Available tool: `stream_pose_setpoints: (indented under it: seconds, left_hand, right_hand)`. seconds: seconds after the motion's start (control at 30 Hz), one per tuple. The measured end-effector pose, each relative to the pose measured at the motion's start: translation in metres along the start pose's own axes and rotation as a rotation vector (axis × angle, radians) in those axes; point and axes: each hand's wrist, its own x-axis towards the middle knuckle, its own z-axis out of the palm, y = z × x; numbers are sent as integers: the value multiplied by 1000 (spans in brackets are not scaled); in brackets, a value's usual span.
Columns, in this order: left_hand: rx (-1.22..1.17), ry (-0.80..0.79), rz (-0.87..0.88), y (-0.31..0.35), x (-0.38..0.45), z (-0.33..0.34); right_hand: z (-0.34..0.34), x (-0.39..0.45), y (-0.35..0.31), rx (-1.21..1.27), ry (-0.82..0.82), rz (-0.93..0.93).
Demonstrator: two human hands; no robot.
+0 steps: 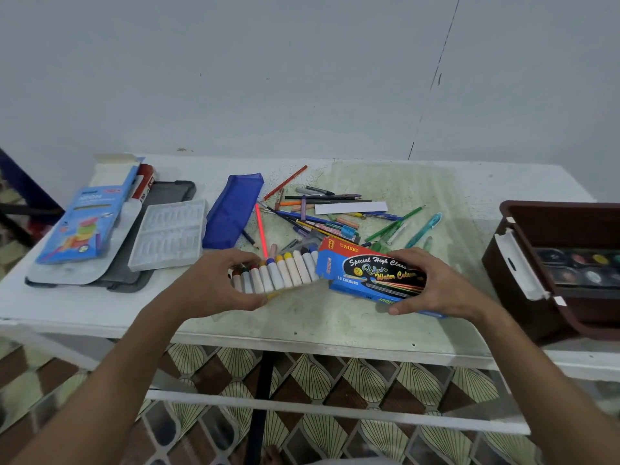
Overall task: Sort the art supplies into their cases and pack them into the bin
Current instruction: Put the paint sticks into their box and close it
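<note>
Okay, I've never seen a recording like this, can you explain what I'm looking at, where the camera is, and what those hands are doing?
There is no machine here. It is one picture from a wide-angle camera worn on a person's head, looking forward and down, so the two bare arms coming in from the bottom are that person's own.

The left hand grips a row of paint tubes with coloured caps. The right hand holds the blue water colour box whose open end faces the tubes; they look about to slide in.

Everything sits on a white table. Behind the hands lies a loose pile of pens and pencils, with a blue pencil pouch to its left. Further left are a white plastic tray and a light blue carton. At the right edge is a brown bin that already holds a paint palette.
</note>
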Motion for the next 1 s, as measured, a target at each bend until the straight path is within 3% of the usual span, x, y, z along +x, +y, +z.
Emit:
stream_pose_setpoints:
  seconds: [0.4,1.0]
  left_hand:
    - [101,-160,49,8,15,1]
    - [171,-231,64,11,27,-1]
  right_hand:
    - [-4,9,-6,-105,-96,-50]
    - [-13,-2,-4,-173,-40,-67]
